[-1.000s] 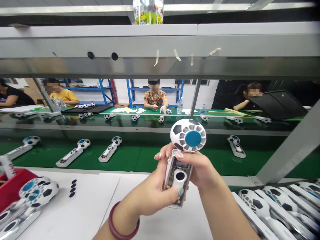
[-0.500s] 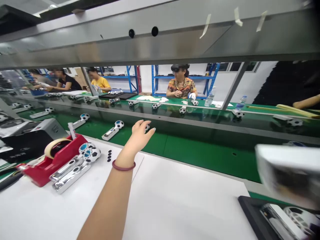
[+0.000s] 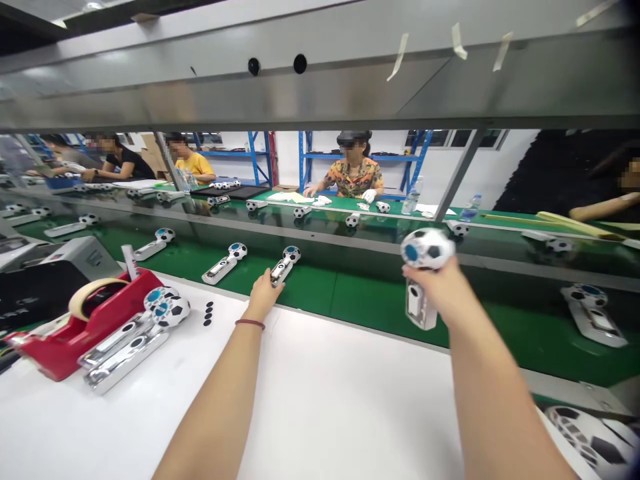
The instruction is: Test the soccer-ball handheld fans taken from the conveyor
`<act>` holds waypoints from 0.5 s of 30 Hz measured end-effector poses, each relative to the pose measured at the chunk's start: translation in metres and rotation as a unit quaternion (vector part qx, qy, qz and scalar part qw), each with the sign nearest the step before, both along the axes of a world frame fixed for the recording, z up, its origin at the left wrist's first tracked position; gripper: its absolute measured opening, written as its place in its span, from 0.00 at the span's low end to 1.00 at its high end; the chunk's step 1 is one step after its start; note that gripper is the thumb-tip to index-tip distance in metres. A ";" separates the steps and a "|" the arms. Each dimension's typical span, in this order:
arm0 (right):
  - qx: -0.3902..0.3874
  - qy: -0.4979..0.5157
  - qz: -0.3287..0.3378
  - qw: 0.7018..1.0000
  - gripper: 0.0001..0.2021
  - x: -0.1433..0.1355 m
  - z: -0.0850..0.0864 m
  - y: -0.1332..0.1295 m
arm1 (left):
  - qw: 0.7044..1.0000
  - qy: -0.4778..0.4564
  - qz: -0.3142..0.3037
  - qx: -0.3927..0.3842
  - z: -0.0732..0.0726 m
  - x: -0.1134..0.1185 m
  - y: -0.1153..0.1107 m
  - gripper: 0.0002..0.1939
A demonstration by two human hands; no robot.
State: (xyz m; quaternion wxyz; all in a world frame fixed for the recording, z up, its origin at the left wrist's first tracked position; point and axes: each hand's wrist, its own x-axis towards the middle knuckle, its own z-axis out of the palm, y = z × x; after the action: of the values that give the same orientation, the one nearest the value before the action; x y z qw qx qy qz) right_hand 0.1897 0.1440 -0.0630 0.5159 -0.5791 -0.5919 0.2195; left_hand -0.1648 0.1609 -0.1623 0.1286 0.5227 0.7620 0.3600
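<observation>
My right hand (image 3: 440, 283), raised over the green conveyor, grips a soccer-ball-headed handheld device (image 3: 426, 248). Its white ball head with black patches and a blue disc points up, and the silver handle hangs below my fingers. At the belt's near edge my left hand (image 3: 265, 293) is closed on the lower end of another such device (image 3: 291, 255), which lies on the belt; its fingertips partly cover the handle. Just left of that lies a similar device (image 3: 237, 251) on the belt.
On the white worktop (image 3: 345, 407) stand a red tape dispenser (image 3: 107, 320) and two devices (image 3: 170, 310) beside several black dots (image 3: 208, 313). More devices ride the belt (image 3: 360, 303), one at right (image 3: 595, 320). A metal shelf (image 3: 330, 100) hangs overhead. Co-workers (image 3: 355, 173) sit opposite.
My left hand has come down and back onto the device on the belt. My right hand has come into view with a device held up. A blurred white object at right is gone from there.
</observation>
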 end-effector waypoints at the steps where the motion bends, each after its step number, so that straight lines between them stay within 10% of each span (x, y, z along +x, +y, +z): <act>1: -0.040 -0.018 -0.015 0.999 0.45 -0.002 -0.010 0.009 | 1.000 -0.012 0.009 0.006 -0.001 0.001 0.001 0.30; 7: -0.071 -0.047 -0.113 0.990 0.43 -0.002 -0.038 0.024 | 0.983 -0.175 0.039 0.047 0.005 0.009 0.002 0.13; 15: -0.041 0.032 0.145 0.988 0.34 -0.053 0.008 -0.026 | 0.890 -0.414 -0.124 0.147 0.084 0.071 -0.026 0.11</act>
State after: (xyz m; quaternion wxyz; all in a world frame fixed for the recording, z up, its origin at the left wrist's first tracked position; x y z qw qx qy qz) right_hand 0.1368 0.1184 -0.0548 0.4726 -0.5006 -0.6434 0.3347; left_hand -0.0937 0.1352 -0.0779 0.3975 0.4296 0.5073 0.6325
